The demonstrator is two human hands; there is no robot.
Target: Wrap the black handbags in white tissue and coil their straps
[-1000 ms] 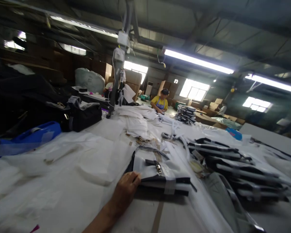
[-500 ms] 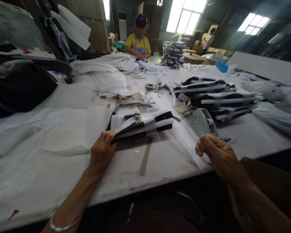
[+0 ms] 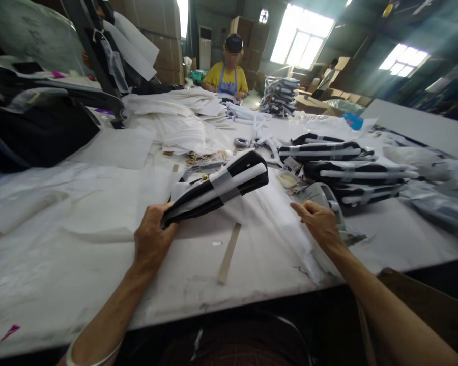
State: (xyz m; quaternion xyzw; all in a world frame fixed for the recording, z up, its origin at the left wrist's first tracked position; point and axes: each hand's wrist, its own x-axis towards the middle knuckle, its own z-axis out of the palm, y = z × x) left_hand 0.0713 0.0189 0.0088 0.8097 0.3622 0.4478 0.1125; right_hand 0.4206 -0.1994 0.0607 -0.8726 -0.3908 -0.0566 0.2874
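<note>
My left hand point(image 3: 154, 234) grips the near left end of a black handbag point(image 3: 213, 195). White padding strips run along the bag, and a clear band wraps round its middle. Its right end is tilted up off the table, and a small gold clasp shows partly behind it. My right hand point(image 3: 318, 221) is closed in a pinch to the right of the bag, apart from it. Whatever its fingers hold, if anything, is too small to make out. Close behind that hand stands a grey tape dispenser point(image 3: 320, 195), partly hidden by it.
Several wrapped black bags point(image 3: 351, 168) are stacked at the right. White sheets point(image 3: 183, 127) lie in a pile at the back left, near a large black bag point(image 3: 41, 127). Clear plastic sleeves point(image 3: 286, 229) lie mid-table. A person in yellow point(image 3: 229, 76) works across the table.
My left hand has tilted the bag, raising its right end and turning its edge toward me. My right hand has moved left, closer to the bag, with its fingers still pinched.
</note>
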